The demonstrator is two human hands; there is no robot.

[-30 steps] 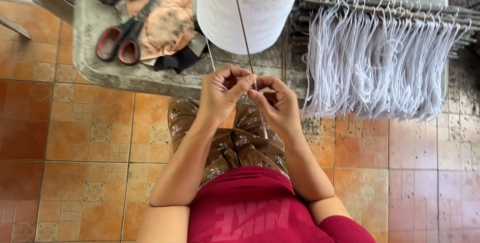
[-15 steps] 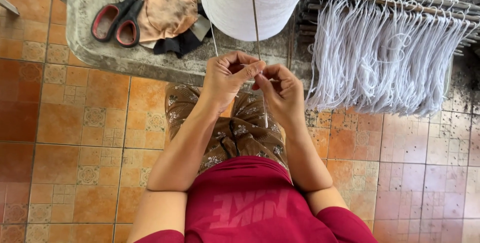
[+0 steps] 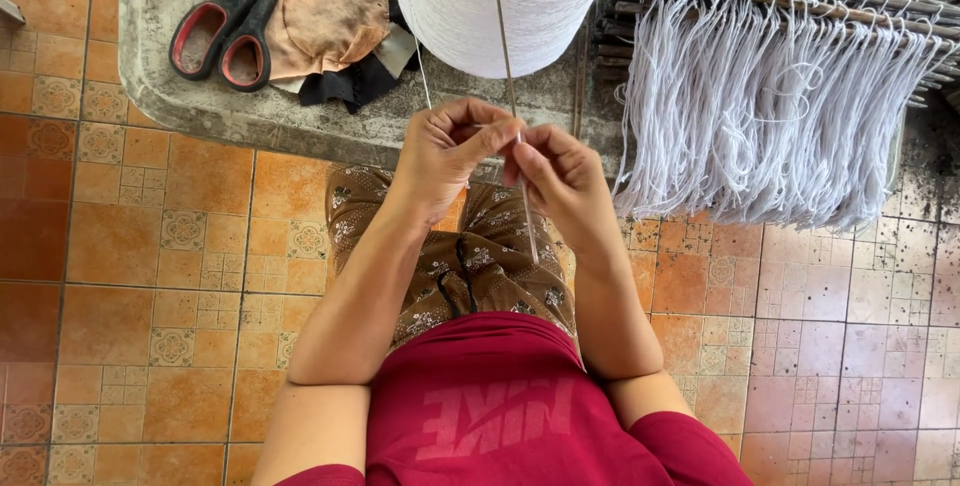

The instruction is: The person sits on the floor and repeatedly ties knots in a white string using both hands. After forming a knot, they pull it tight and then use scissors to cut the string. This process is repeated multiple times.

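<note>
My left hand (image 3: 445, 151) and my right hand (image 3: 560, 176) meet in front of me, fingertips pinched together on a thin white thread (image 3: 423, 71) that runs up to a big white yarn cone (image 3: 500, 1). A thin stick (image 3: 505, 46) passes between my hands; my right hand grips it, and its lower end shows below the hand. My hands hover above my lap in brown patterned trousers, just at the edge of the grey concrete bench (image 3: 200, 96).
Red-handled scissors (image 3: 225, 31) and a stained orange cloth (image 3: 325, 11) lie on the bench at left. A rack of sticks carries several hanging white thread loops (image 3: 770, 116) at right. Orange tiled floor (image 3: 150, 276) surrounds me.
Both hands stay pinched together on the thread and stick; they sit slightly lower and more central in view, mostly from the camera shifting. The scissors and cloth appear higher.
</note>
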